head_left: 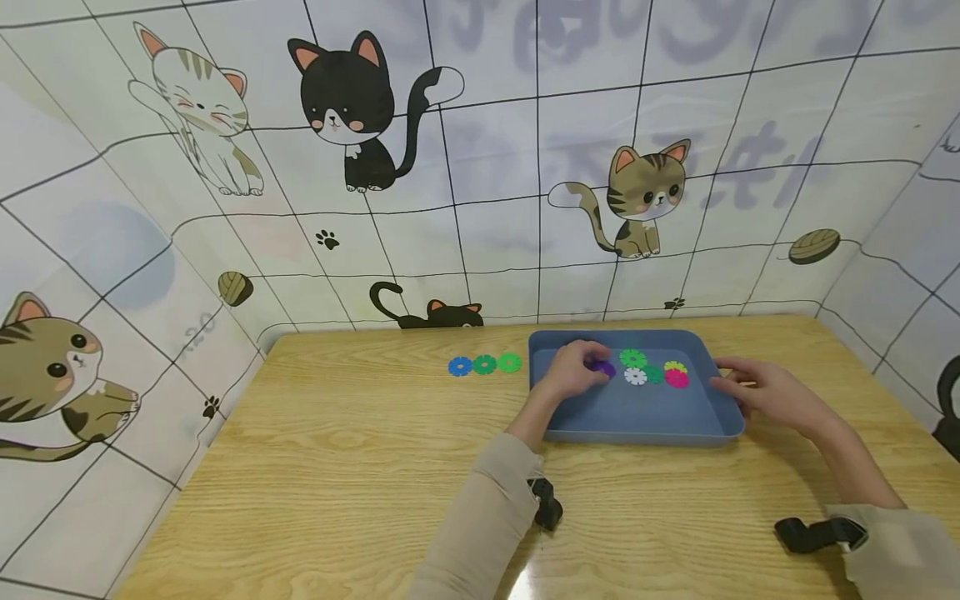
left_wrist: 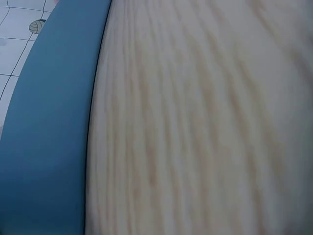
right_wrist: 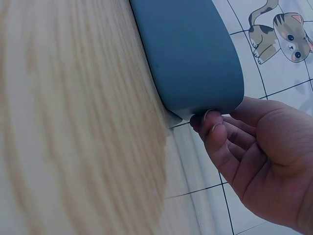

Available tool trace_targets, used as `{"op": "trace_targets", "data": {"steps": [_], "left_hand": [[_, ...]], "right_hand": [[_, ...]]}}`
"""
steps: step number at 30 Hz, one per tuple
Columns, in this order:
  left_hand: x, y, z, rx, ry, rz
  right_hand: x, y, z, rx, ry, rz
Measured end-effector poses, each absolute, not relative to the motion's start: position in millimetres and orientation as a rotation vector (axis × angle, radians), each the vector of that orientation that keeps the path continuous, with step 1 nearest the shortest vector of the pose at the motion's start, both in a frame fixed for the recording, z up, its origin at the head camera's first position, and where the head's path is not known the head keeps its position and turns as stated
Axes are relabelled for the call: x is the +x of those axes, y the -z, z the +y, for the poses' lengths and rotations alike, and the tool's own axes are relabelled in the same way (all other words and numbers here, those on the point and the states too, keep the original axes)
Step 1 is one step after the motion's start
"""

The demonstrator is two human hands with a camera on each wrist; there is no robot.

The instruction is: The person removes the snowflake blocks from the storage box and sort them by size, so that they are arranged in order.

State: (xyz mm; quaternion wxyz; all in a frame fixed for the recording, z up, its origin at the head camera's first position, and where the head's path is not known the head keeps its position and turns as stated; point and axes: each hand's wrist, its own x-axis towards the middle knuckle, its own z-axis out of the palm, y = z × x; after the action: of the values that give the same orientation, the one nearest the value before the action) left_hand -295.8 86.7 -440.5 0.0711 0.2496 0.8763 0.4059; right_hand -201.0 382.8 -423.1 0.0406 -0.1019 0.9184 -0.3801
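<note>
Left hand (head_left: 577, 371) reaches into the blue plastic tray (head_left: 637, 417) on the wooden tabletop (head_left: 337, 467), its fingers curled round a purple gear-shaped plastic disc (head_left: 602, 367) at the tray's far left. Right of that disc, inside the tray, lie a bright green disc (head_left: 632, 358), a white disc (head_left: 635, 377), a dark green disc (head_left: 654, 374), a yellow disc (head_left: 675, 367) and a pink disc (head_left: 677, 379), close together. Right hand (head_left: 765, 392) rests at the tray's right rim; the right wrist view shows its fingertips (right_wrist: 211, 122) bent against the rim's edge. Left of the tray, on the tabletop, a blue disc (head_left: 460, 367), a teal disc (head_left: 484, 364) and a green disc (head_left: 509, 362) sit in a touching row.
</note>
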Motion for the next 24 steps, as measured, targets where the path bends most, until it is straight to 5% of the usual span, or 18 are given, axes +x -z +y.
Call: {"op": "trace_targets", "data": {"steps": [24], "left_hand": [[-281.1, 427.1, 76.2, 0.735, -1.254, 2.473]], "right_hand": [[-202.1, 425.2, 383.7, -0.318, 1.145, 2.827]]}}
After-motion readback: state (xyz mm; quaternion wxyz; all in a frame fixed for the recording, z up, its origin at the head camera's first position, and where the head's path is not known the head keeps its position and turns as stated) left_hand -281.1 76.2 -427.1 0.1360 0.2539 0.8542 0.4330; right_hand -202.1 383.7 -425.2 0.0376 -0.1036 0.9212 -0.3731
